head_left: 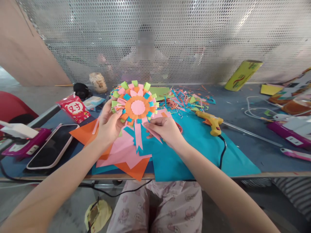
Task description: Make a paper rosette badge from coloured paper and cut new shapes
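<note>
A paper rosette [138,107] with a pink centre, an orange ring and looped green, pink, blue and orange strips is held up above the table. My left hand [109,119] grips its left edge between thumb and fingers. Below the rosette hangs a pink and blue paper ribbon tail [138,137] with notched ends. My right hand [167,129] pinches a second pink ribbon tail [155,134] close under the rosette's lower right edge. Whether that tail is attached at its top, I cannot tell.
Blue paper [206,155], pink paper [119,152] and orange paper [138,168] cover the table front. A yellow glue gun [211,121] lies right, its cord running off the edge. Paper scraps [182,98] pile behind. A phone [52,147] and purple power strip [26,142] lie left.
</note>
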Tool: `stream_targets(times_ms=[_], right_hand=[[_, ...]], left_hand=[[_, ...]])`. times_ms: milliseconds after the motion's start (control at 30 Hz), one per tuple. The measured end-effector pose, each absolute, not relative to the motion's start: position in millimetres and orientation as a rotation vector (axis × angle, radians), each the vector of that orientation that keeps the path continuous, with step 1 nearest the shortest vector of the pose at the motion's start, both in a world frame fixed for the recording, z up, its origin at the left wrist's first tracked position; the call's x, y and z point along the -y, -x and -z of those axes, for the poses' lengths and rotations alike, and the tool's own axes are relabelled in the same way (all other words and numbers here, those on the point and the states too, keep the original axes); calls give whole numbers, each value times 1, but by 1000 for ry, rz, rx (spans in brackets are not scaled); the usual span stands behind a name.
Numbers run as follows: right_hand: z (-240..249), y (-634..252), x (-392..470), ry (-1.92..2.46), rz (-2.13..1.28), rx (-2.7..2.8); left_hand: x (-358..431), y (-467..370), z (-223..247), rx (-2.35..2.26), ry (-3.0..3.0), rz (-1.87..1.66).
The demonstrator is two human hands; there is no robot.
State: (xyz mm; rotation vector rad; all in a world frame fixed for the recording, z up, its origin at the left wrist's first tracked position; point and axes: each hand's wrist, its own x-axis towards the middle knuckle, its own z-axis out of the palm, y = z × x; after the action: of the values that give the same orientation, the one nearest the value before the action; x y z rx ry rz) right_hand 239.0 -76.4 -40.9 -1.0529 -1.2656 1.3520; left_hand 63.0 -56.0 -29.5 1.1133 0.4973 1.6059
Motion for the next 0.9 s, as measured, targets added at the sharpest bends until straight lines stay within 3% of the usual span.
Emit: stream_targets(times_ms=[467,900], right_hand=[[43,-236,74,962,-1494,1165],[47,-240,69,1126,-1104,1443]], left_hand=[[49,-57,28,-628,-1024,-1663],[46,-55,29,-687,-1037,-1685]])
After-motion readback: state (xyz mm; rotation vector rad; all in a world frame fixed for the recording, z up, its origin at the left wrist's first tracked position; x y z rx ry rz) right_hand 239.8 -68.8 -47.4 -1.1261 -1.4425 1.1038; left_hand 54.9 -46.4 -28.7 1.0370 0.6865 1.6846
